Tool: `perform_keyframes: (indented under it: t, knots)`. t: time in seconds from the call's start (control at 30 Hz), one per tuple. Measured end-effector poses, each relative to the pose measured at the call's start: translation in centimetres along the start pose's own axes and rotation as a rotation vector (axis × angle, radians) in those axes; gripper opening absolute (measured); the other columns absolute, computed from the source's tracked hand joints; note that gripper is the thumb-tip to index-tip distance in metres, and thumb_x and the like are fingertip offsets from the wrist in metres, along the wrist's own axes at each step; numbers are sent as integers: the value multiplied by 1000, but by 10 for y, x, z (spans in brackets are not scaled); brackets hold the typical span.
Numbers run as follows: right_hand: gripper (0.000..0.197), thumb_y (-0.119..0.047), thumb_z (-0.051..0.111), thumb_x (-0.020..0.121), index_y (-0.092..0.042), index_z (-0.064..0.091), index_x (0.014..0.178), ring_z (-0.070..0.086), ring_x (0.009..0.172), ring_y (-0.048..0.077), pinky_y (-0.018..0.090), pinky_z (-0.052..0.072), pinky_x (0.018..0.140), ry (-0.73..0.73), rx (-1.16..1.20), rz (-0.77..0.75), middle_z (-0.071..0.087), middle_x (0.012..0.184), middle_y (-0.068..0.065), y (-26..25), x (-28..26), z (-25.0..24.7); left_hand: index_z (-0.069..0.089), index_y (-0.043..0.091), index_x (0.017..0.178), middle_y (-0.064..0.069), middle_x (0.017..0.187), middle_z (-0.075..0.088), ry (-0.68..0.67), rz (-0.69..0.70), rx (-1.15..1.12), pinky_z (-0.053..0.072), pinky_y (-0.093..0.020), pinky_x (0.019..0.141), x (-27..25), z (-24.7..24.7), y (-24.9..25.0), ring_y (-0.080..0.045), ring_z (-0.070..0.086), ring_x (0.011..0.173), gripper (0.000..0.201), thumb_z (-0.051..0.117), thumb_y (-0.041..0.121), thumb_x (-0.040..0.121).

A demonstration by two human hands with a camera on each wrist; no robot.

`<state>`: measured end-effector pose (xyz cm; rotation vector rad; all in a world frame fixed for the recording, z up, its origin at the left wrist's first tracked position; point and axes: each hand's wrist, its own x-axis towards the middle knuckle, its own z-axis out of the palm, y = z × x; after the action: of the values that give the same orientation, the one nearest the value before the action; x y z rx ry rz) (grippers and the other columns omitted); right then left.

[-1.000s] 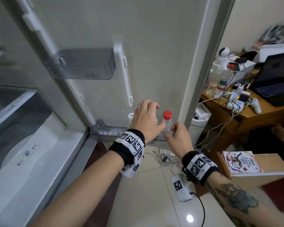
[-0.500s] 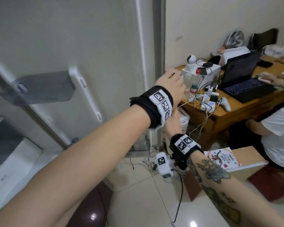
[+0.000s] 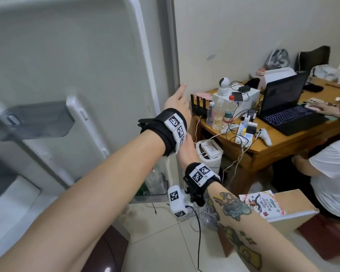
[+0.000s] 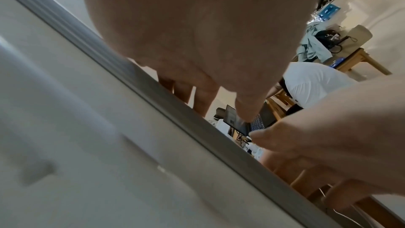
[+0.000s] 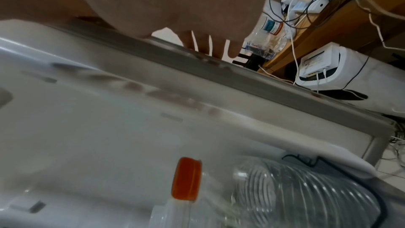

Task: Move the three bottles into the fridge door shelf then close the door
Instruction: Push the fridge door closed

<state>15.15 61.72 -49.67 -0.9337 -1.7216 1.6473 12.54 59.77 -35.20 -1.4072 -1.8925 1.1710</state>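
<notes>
R hand [image 3: 186, 150] low behind the door [image 3: 86, 61] edge, grip can't tell; L hand [image 3: 178, 103] higher, fingers straight, holding nothing. Bottles [image 3: 154, 179] sit in the bottom door shelf. Push slow & even w/ both, so nothing topples.

Head downward; wrist views close along fridge door [image 3: 86, 55].

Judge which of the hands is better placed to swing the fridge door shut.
Probably left. The left hand is raised at the fridge door outer edge, fingers extended past it. The right hand sits lower, largely hidden behind the left wrist. Bottles already stand in the door shelf.
</notes>
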Motion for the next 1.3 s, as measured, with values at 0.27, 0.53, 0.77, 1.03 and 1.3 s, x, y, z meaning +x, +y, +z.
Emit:
perform_keyframes:
  t: [0.27,0.53,0.77,1.03,1.3]
  knots:
    - [33,-40,43,101,-20,50,126,55,122,30,50,41,107,95,-53,64,58,132,10,8,-3,6,40,11,145,-12,154,36,4,-4,-46,-5,-55,118,-17,-5,7,-32,21,146,59,32,47,99]
    - [24,-38,35,103,-17,47,101,52,112,31,50,41,104,190,22,107,52,116,12,11,-49,11,40,10,145,-14,154,35,41,9,-34,-7,-55,117,-71,-12,21,-33,20,146,58,29,43,99]
    - [33,-25,37,103,1,57,105,55,106,34,41,40,91,316,62,183,60,123,26,5,-128,19,50,10,136,-14,146,45,84,4,-62,-4,-54,118,-159,-20,36,-33,28,141,52,31,41,99]
    - [44,-32,33,107,0,49,132,41,135,37,40,32,105,217,-24,171,46,145,22,4,-262,43,54,11,133,-13,142,49,107,-38,-117,0,-53,118,-285,-14,54,-32,32,138,50,35,41,98]
    - [23,-25,42,99,-5,52,103,58,108,36,46,47,96,59,44,113,61,120,21,16,-371,98,54,7,132,-12,140,49,82,-196,-183,3,-52,118,-411,13,60,-31,34,136,47,35,32,97]
